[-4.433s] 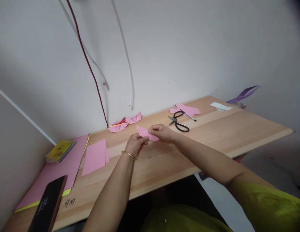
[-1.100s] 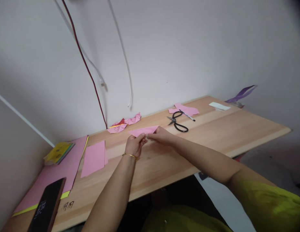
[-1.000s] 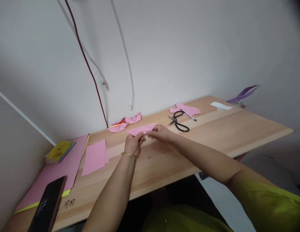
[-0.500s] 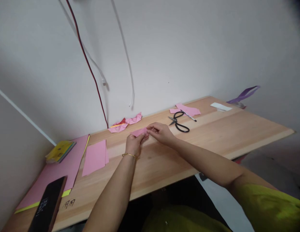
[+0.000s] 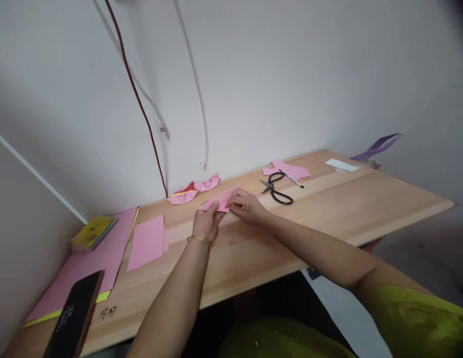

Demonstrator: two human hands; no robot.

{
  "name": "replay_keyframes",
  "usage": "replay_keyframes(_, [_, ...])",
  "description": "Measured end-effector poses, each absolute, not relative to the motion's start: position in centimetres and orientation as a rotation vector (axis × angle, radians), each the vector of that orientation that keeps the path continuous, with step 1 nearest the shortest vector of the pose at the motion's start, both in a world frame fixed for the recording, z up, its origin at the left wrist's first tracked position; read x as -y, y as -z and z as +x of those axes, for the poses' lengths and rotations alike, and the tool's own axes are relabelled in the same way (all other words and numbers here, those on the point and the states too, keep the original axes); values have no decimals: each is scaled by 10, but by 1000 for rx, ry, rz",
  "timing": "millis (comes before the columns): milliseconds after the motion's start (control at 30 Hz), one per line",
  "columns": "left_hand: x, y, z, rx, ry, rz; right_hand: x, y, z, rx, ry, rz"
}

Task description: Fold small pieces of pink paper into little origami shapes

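Pale wooden tabletop (image 5: 249,248) meets white wall (image 5: 291,74), dark red cable (image 5: 148,123) hanging; left hand (image 5: 208,220) and right hand (image 5: 246,205) both pinched closed on folded pink paper (image 5: 223,201).

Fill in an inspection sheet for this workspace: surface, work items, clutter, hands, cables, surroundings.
Surface: wooden table, handwritten marks near its front left edge.
Work items: pink paper, held; folded pieces at the back; small pink sheets to the left.
Clutter: scissors, pen partly over pink scraps, phone, yellow packet, white strip.
Hands: left hand grips the paper; right hand has its fingers on the paper's right part.
Cables: one dark red, two white, hanging by the wall.
Surroundings: purple strip beyond the table's right end.
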State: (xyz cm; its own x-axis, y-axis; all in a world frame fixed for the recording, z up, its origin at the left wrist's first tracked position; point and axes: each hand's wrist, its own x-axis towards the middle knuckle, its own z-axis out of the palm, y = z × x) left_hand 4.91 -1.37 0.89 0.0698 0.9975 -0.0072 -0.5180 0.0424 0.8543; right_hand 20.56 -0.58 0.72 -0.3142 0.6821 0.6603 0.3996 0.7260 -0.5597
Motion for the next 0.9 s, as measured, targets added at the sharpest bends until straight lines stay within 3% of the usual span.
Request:
replay_keyframes(300, [11, -7, 47, -812, -1405, 811, 6, -3, 204, 1915, -789, -839])
replay_keyframes(900, [16, -9, 46, -886, -1227, 723, 3, -1, 203, 1866, -807, -732])
